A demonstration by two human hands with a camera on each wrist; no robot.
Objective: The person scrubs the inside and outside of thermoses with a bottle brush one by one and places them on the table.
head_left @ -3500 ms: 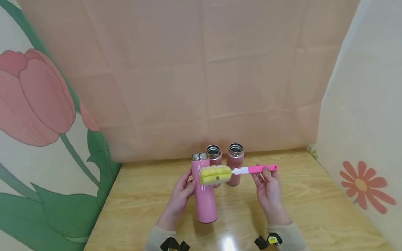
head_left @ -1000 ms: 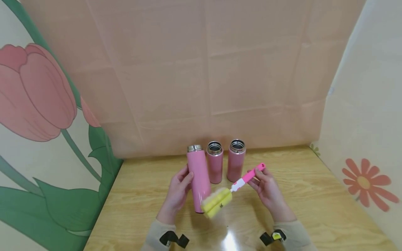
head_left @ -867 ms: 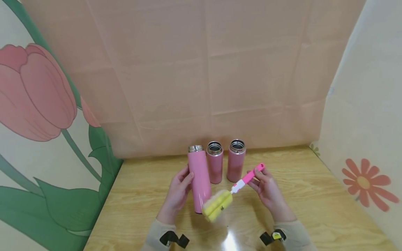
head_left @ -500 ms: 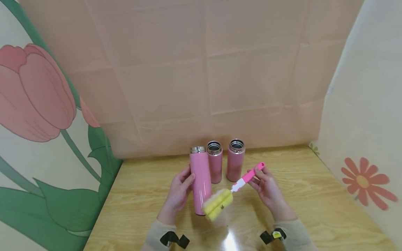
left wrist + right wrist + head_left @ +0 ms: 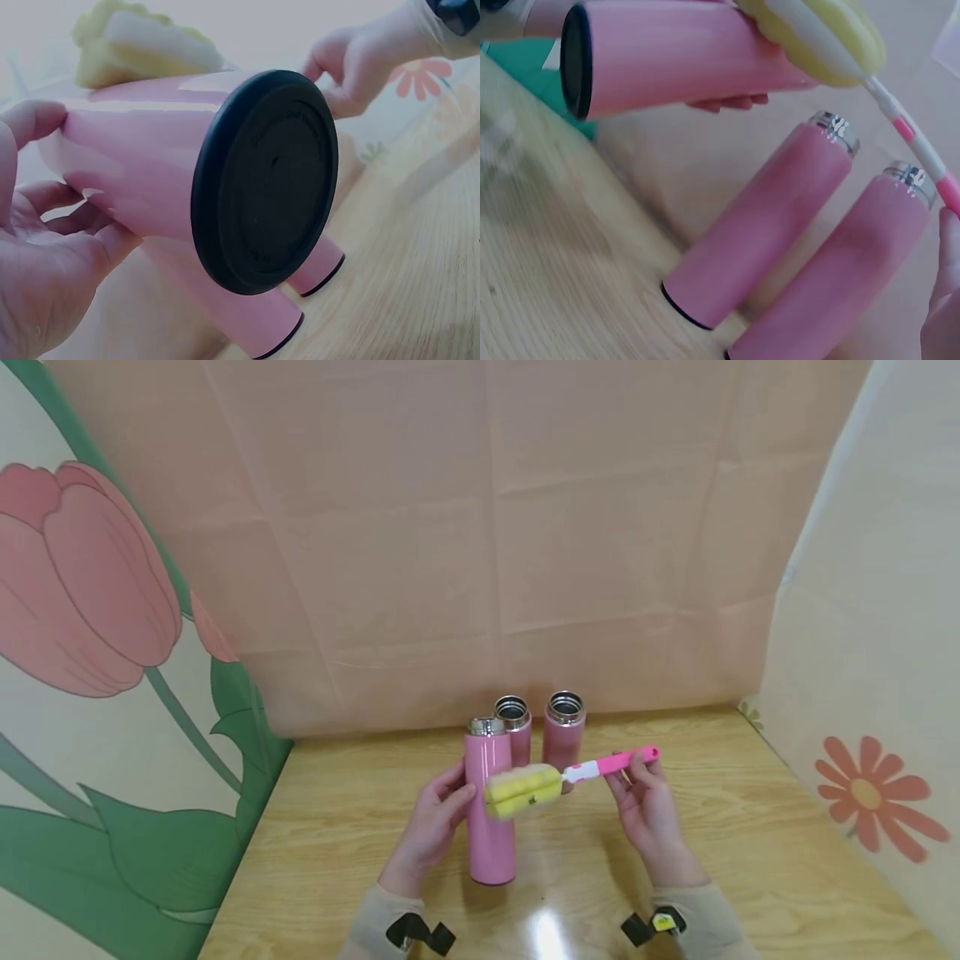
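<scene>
My left hand (image 5: pixel 429 831) grips a pink vacuum bottle (image 5: pixel 491 850) round its left side. The bottle is lifted off the table, its steel neck uncapped and its black base (image 5: pixel 266 184) facing the left wrist camera. With its fingertips my right hand (image 5: pixel 651 818) pinches the pink handle of a bottle brush (image 5: pixel 615 763). The yellow and white sponge head (image 5: pixel 523 793) lies across the front of the held bottle, outside it. It seems to touch the bottle's wall, though I cannot be sure.
Two more pink bottles stand upright and uncapped at the back: one (image 5: pixel 521 748) partly behind the held bottle, the other (image 5: pixel 562 745) to its right. The wooden table (image 5: pixel 337 827) ends against a peach cloth backdrop (image 5: pixel 390 610).
Since half a second ago the brush has swung from a downward slant to nearly level, its sponge rising along the bottle. The held bottle has shifted slightly right.
</scene>
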